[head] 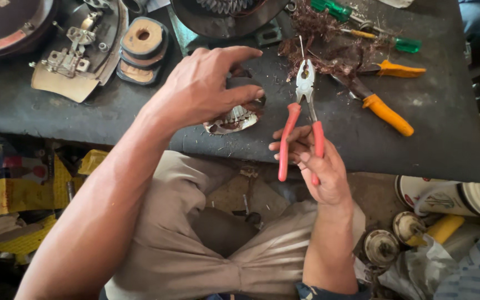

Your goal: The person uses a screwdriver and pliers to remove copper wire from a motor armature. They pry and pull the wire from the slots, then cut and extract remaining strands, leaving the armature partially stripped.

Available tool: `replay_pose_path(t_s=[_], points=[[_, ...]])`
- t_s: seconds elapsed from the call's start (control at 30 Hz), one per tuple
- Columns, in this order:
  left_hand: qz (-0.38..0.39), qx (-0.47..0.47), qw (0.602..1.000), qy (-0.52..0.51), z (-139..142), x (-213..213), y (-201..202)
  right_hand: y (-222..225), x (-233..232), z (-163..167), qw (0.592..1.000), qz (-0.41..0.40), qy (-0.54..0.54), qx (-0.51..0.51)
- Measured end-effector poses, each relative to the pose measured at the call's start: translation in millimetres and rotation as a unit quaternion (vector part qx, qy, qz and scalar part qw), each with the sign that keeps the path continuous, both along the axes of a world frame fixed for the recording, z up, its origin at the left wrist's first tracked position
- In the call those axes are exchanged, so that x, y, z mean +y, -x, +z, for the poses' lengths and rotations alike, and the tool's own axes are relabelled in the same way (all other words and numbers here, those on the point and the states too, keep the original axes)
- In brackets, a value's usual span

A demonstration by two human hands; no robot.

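Left hand (pixel 204 89) is cupped loosely over a small motor stator (pixel 234 118) sitting at the workbench (pixel 40 105) front edge, fingers half-curled. Right hand (pixel 315 166) just off that edge, closed round red-handled pliers (pixel 302 119), nose pointing at the copper wire scraps (pixel 320 44).

I sat at a dark, scuffed workbench (pixel 429 139) that filled the upper frame, its surface dusted with fine debris. At lower left, yellow cardboard scraps (pixel 26 194) lay heaped in shadow on the floor. At lower right stood white round appliance housings (pixel 456 197). Between my knees, at centre, bare brownish floor (pixel 234 194) showed. Light was soft and even.
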State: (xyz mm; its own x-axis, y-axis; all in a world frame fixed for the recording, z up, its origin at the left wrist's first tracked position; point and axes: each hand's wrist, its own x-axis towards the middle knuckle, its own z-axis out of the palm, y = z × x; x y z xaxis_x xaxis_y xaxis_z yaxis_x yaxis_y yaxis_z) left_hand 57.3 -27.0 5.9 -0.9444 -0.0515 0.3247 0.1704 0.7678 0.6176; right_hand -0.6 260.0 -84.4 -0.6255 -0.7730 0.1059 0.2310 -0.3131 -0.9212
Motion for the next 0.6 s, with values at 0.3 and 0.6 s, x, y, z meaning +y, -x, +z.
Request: replay_pose_path(t_s=[0.3, 0.6], points=[[-0.162, -0.09, 0.974, -0.133, 5, -19, -9, -8, -6, 31, 0.957, -0.085, -0.259, 0.102], [0.001, -0.025, 0.999, -0.039, -1, 11, 9, 13, -38, 69, 0.709, -0.196, -0.405, 0.543]])
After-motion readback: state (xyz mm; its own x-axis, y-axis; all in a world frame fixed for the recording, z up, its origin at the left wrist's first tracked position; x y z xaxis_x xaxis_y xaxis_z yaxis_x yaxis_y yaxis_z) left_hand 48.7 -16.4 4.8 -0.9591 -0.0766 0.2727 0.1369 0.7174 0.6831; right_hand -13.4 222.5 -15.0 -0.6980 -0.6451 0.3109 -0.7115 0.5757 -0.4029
